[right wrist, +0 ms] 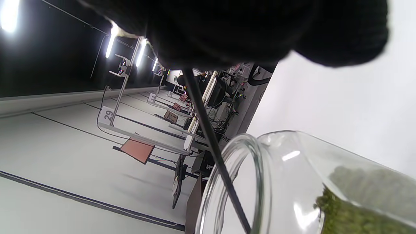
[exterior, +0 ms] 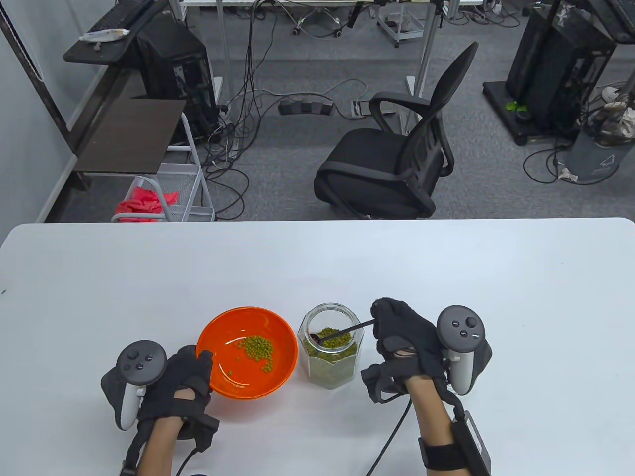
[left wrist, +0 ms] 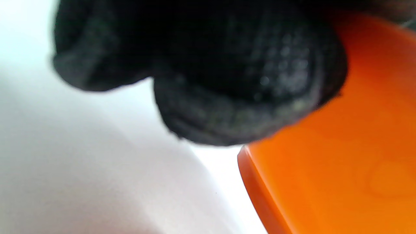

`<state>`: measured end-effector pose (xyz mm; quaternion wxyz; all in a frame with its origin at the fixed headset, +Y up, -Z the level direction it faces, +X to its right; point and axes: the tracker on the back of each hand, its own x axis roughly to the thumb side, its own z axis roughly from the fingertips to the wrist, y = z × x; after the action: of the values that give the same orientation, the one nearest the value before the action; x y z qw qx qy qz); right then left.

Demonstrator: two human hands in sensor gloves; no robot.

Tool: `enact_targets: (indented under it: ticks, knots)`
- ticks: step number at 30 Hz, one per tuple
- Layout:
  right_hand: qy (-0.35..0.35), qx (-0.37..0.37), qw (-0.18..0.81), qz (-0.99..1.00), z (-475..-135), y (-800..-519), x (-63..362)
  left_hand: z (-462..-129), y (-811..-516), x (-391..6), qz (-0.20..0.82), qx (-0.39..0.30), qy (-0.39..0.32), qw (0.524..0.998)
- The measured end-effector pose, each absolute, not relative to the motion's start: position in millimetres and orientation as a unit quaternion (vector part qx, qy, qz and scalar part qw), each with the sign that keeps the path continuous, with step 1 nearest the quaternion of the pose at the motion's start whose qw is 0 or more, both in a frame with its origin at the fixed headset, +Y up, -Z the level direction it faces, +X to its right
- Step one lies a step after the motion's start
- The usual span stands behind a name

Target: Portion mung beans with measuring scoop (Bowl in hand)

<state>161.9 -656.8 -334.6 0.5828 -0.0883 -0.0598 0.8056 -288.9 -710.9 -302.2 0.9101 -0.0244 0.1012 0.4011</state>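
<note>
Writing shows only on a background tag reading 29 [right wrist: 108, 114] in your right wrist view. Your right hand [exterior: 404, 342] pinches the scoop [exterior: 342, 333], its handle slanting up-right from the bean jar [exterior: 331, 353] mouth. Your left hand [exterior: 186, 374] grips the orange bowl [exterior: 248, 353] rim, just beside the jar on the surface [exterior: 317, 263].

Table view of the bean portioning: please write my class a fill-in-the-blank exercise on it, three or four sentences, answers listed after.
1. The left hand holds the rim of the ____ bowl.
2. The scoop, held by the right hand, reaches into the glass ____.
3. The small pile of mung beans lies inside the ____.
4. The jar stands to the ____ of the bowl in the table view.

Missing words: orange; jar; bowl; right
</note>
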Motion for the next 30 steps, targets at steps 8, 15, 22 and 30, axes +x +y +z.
enact_targets:
  ticks: [8, 15, 22, 30]
  knots:
    - [-0.051, -0.107, 0.605, 0.787, -335.6, -658.9, 172.9, -302.1, -710.6, -289.1, 0.398, -0.024, 0.102, 0.911]
    - [-0.056, -0.118, 0.626, 0.769, -334.1, -656.9, 185.6, -302.0, -710.2, -289.0, 0.399, -0.023, 0.101, 0.911]
    - [-0.077, -0.126, 0.636, 0.758, -328.9, -648.5, 201.4, -302.1, -710.1, -289.4, 0.4, -0.023, 0.1, 0.911]
    - [-0.084, -0.105, 0.664, 0.736, -321.6, -636.8, 203.0, -302.1, -710.2, -289.4, 0.4, -0.024, 0.099, 0.911]
